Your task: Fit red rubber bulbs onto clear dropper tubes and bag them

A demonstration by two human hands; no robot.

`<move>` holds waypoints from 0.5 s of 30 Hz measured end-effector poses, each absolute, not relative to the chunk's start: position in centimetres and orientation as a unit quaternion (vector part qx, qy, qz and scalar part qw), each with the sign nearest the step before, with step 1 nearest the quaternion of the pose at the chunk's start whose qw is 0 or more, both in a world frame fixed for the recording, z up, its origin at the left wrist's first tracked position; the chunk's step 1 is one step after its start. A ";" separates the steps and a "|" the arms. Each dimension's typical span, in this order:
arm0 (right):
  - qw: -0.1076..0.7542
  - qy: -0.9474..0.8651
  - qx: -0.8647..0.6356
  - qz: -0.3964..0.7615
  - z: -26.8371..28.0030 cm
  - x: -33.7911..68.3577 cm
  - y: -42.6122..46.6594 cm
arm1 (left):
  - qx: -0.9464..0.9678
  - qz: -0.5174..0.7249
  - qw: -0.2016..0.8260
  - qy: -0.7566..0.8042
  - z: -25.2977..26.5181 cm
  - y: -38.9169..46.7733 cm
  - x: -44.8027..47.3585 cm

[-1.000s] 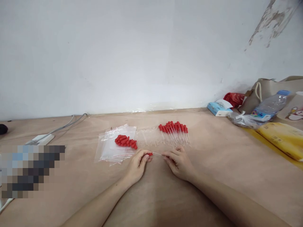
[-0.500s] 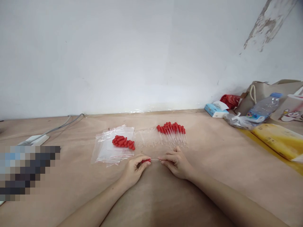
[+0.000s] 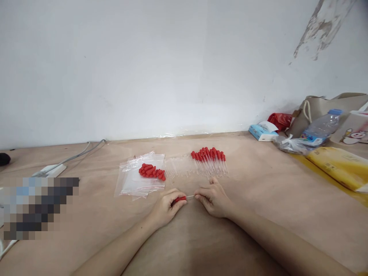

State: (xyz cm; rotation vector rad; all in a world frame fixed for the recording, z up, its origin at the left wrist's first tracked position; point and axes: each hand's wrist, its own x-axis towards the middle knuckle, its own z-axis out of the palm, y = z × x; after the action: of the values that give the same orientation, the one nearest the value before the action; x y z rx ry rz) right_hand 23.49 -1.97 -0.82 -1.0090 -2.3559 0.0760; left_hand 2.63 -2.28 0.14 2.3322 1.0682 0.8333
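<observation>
So the main thing that's changed over the last second: our hands have come a bit closer to our body, and a shorter bit of the clear tube [image 3: 190,197] shows between them. Left hand [image 3: 167,207] has the red bulb [image 3: 180,199] pinched lengthwise between thumb and fingers, mouth end facing right. Right hand [image 3: 214,198] is gripping the far end of the tube with its fingertips. Both are held low over the brown table cover [image 3: 247,230], just this side of the supplies.

Our read is that the tube's going further into the bulb, so this one's probably close to joined. Can't swear to it though, the fingers hide most of the bulb and we can't tell how deep the tube sits.

Nothing else has budged: loose red bulbs [image 3: 150,171] on the plastic bags [image 3: 128,182], bare tubes [image 3: 180,165] just right of those, then a bunch of red-topped tubes [image 3: 209,155] beside them.
</observation>
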 end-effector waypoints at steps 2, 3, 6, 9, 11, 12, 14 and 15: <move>0.281 -0.882 -0.376 0.039 -0.8 23.5 -1.9 | 0.847 0.297 0.217 0.383 0.2 -2.3 2.6; 0.278 -0.883 -0.375 0.043 -0.8 23.5 -1.9 | 0.850 0.295 0.216 0.380 0.3 -2.3 2.6; 0.266 -0.887 -0.374 0.046 -0.4 23.6 -1.9 | 0.864 0.283 0.206 0.361 0.4 -2.3 2.5; 0.253 -0.888 -0.382 0.036 0.3 23.4 -2.2 | 0.874 0.284 0.185 0.348 0.2 -2.0 2.4; 0.240 -0.889 -0.389 0.024 0.8 23.4 -2.5 | 0.867 0.305 0.173 0.353 0.0 -1.9 2.4; 0.230 -0.890 -0.393 0.018 1.1 23.5 -2.6 | 0.859 0.320 0.170 0.362 -0.1 -1.8 2.3; 0.215 -0.886 -0.410 0.013 1.6 23.9 -2.3 | 0.834 0.347 0.171 0.394 -0.4 -1.6 2.2; 0.214 -0.877 -0.430 0.022 1.8 24.2 -2.0 | 0.818 0.358 0.174 0.415 -0.5 -1.6 2.2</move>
State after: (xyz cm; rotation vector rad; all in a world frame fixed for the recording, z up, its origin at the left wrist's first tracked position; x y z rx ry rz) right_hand 24.16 -1.99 1.79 -1.1921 -2.4331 0.0597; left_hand 2.17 -1.56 -0.47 2.3195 1.1780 1.0157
